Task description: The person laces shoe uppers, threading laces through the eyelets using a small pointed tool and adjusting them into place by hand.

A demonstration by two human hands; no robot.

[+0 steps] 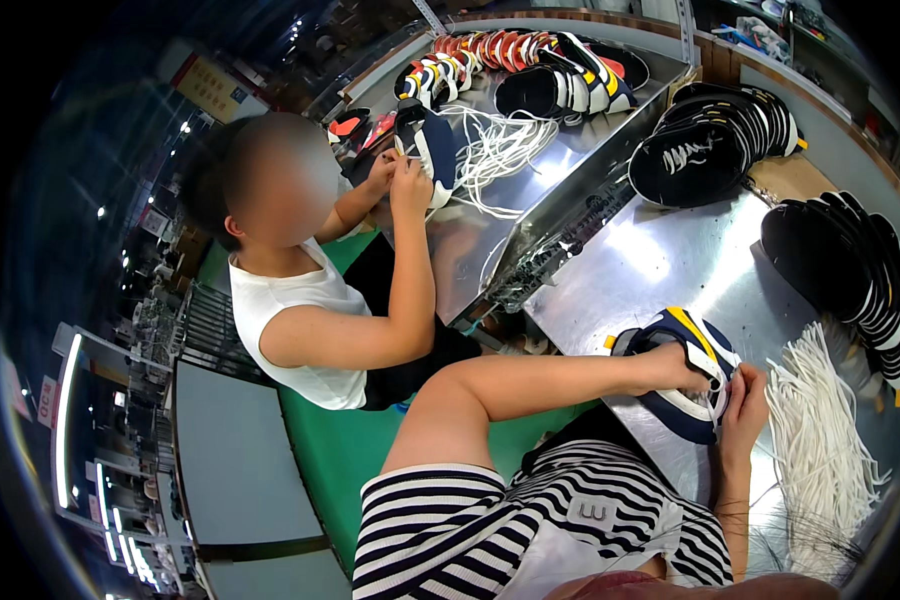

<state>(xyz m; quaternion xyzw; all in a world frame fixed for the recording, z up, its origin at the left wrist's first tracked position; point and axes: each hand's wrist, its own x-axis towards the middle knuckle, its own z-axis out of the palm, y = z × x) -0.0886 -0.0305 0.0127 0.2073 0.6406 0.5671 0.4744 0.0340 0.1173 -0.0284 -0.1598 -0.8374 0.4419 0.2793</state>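
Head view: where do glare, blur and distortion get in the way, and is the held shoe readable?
In the head view, glare whitens patches of the metal tabletop; there too, the co-worker's head is blurred over, edges bend toward the black rim, and the tube light burns white against dim surroundings; also in the head view, the shoe reads clearly.

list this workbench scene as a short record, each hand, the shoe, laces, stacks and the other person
left hand: at the shoe's opening, fingertips hidden
right hand: fingers at the shoe's laced side, exact grip unclear
shoe: navy, white and yellow, over the metal table
laces: white bundle, right of the right hand
stacks: two of black shoe parts, one farther back, one nearer
co-worker: at the next table, both hands on another shoe
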